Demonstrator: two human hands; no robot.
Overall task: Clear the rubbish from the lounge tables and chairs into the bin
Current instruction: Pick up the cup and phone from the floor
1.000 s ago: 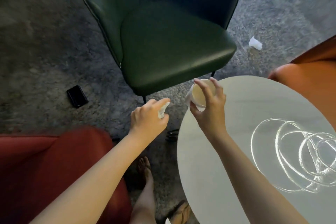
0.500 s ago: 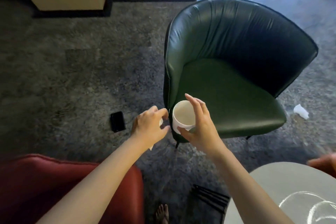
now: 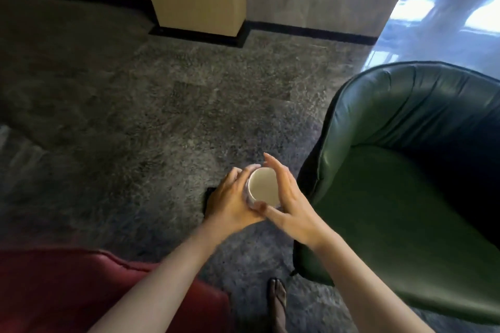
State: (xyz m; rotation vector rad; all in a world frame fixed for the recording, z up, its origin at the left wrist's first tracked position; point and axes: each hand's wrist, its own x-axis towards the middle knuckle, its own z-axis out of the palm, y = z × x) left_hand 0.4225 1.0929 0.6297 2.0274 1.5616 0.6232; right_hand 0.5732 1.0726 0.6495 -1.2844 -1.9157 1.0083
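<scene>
Since no bin shows, you hold the paper cup mouth-up over the carpet at the frame's centre, probably for steadiness, left hand curled round its left side, right hand clasping it between nearly straight fingers and thumb.

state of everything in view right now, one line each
cup: mouth up, held between both hands, nothing visible inside
left hand: fingers curled round the cup's left side
right hand: thumb and fingers round the cup's right side
black thing: flat on the carpet, mostly hidden by the left hand
green chair: standing on the carpet, right of the hands
red chair: only a corner shows, bottom left
</scene>
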